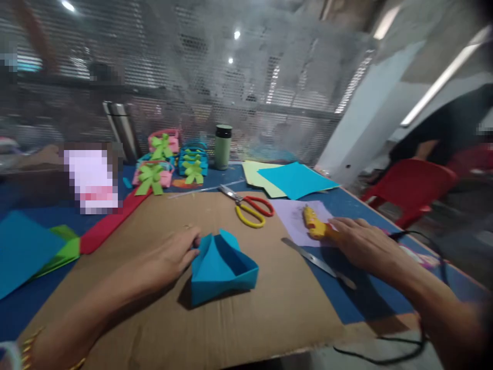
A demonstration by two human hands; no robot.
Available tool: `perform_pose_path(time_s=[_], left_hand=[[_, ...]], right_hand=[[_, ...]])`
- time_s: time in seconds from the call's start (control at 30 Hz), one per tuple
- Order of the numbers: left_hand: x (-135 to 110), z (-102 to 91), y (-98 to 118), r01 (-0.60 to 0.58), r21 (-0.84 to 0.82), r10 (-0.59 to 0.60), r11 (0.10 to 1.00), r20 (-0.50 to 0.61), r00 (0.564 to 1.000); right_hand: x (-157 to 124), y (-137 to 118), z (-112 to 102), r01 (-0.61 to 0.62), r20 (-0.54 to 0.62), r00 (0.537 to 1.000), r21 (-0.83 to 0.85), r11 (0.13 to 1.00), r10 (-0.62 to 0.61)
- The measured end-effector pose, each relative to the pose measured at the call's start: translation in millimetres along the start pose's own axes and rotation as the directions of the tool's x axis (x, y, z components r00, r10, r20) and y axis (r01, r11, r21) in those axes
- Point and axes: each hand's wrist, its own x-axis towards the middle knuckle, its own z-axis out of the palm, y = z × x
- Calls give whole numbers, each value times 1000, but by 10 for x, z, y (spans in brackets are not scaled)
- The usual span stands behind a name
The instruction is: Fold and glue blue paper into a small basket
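Note:
My left hand [179, 252] pinches the left side of a blue folded paper box [225, 285], which sits on a sheet of cardboard. The box is partly open on top, with flaps standing up. At the right, my right hand [356, 241] has its fingers round the handle of a yellow glue gun [314, 226], its body over a pale purple sheet of paper [292, 221]. Between the hands lie scissors [246, 205] with red and yellow handles. A metal knife-like blade [318, 262] lies just left of my right hand.
Small pink and blue paper baskets with green bows [152, 174] stand at the back, near a green bottle [223, 149]. Blue and yellow paper sheets [296, 180] lie at the back right. A red chair [412, 185] and a black cable [400, 352] are on the right.

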Motion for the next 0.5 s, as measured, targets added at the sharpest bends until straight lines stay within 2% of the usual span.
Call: perform_pose_path(time_s=[0.07, 0.23, 0.37, 0.5], left_hand=[[-13, -29, 24, 20, -31, -19, 999, 16, 1000], [-65, 11, -66, -22, -75, 21, 997, -26, 999], [-52, -3, -42, -9, -68, 8, 998, -12, 1000], [-36, -34, 7, 1, -43, -1, 999, -5, 1000]], right_hand=[[92, 80, 155, -23, 66, 998, 28, 999, 21], [188, 220, 342, -9, 82, 997, 139, 990, -3], [178, 229, 331, -72, 92, 994, 180, 981, 57], [145, 157, 190, -129, 63, 991, 210, 969, 118]])
